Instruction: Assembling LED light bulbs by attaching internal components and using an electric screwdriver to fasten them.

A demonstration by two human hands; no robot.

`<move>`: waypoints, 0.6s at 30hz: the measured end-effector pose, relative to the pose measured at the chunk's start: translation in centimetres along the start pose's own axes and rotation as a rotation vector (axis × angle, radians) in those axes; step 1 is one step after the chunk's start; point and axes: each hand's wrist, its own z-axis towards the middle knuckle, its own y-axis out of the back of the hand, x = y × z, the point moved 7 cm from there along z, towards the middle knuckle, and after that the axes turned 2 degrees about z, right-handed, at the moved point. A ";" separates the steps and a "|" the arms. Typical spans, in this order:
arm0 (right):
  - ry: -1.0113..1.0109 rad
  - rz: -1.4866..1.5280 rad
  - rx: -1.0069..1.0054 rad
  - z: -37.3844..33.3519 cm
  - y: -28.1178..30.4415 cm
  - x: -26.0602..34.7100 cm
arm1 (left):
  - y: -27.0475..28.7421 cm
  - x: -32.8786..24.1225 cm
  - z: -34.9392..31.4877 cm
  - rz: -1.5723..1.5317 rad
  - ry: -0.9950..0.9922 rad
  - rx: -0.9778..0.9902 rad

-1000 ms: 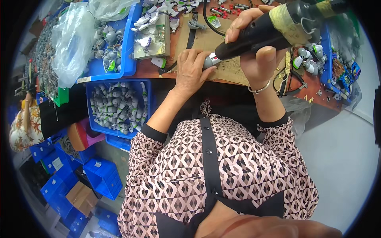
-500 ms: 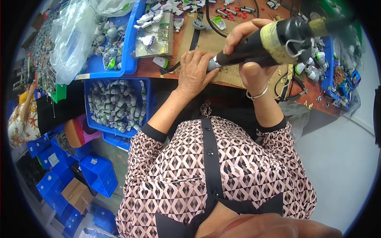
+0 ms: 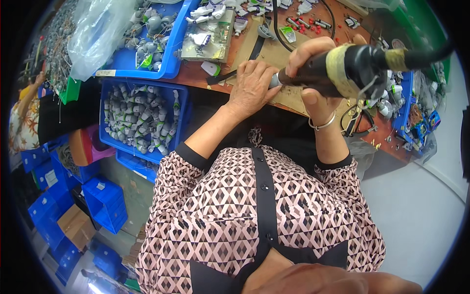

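Blue plastic is what fills the left of the view: a blue bin (image 3: pixel 142 122) of small grey and white parts hangs just below the near edge of the desk (image 3: pixel 196 78), and a second blue tray (image 3: pixel 156 44) of similar parts sits on the desk's left end under a clear plastic bag (image 3: pixel 98 29). Both have slid left and up in the view over the last second, which is read as a turn of the head rather than any move of the bins.

At the near edge of the desk, on a sheet of brown cardboard (image 3: pixel 259 49), the left hand (image 3: pixel 252 88) is curled down over a small part; the part itself is hidden under the fingers, so how tightly it is pinched cannot be told. Against that hand the metal tip of the electric screwdriver (image 3: pixel 338 68) is pressed. Its black, tape-wrapped body is gripped in the closed right hand (image 3: pixel 313 73), thumb underneath. Compared with a second ago the tool has tipped from steeply slanted to almost level, while the tip has stayed at the left hand — the driving on the hidden part is judged to be still under way.

At the right end of the desk, more small parts (image 3: pixel 391 93) lie untouched.
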 end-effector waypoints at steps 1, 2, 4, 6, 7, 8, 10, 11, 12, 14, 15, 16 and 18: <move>-0.035 -0.027 0.041 0.0 -0.3 -0.3 | 0.3 0.0 0.0 -0.013 -0.005 -0.024; -0.115 0.037 -0.086 -0.2 -0.4 -0.4 | 0.5 0.1 -0.1 -0.004 0.006 -0.027; -0.204 0.087 -0.086 -0.4 -0.2 -0.7 | 0.8 0.0 -0.2 -0.009 0.033 -0.010; -0.109 0.059 -0.143 -0.3 0.3 0.0 | 0.7 -0.1 -0.1 0.029 0.027 0.002; -0.026 0.040 -0.086 -0.2 0.4 -0.2 | 0.6 -0.1 -0.2 0.030 0.015 -0.010; 0.023 0.021 -0.214 -0.4 0.3 -0.1 | 0.5 -0.2 -0.3 0.027 0.001 -0.020; 0.014 0.017 -0.144 -0.4 0.2 0.4 | 0.9 -0.7 -0.7 -0.014 -0.008 -0.060; 0.006 0.035 -0.128 -0.4 0.3 0.7 | 1.1 -1.1 -0.7 0.005 -0.016 -0.092; -0.003 0.052 -0.113 -0.3 0.4 0.8 | 1.3 -1.1 -0.8 0.023 0.004 -0.093; -0.039 0.103 -0.014 -0.2 0.5 0.5 | 0.9 -1.5 -0.8 0.028 -0.010 -0.034; -0.053 0.166 0.002 0.0 0.4 0.3 | 0.9 -1.4 -0.9 0.040 -0.010 -0.054; -0.060 0.170 0.005 0.1 0.2 0.5 | 0.8 -1.3 -0.8 0.041 -0.001 -0.051; -0.071 0.138 -0.039 0.2 0.4 0.6 | 1.1 -1.6 -0.9 0.048 -0.028 -0.084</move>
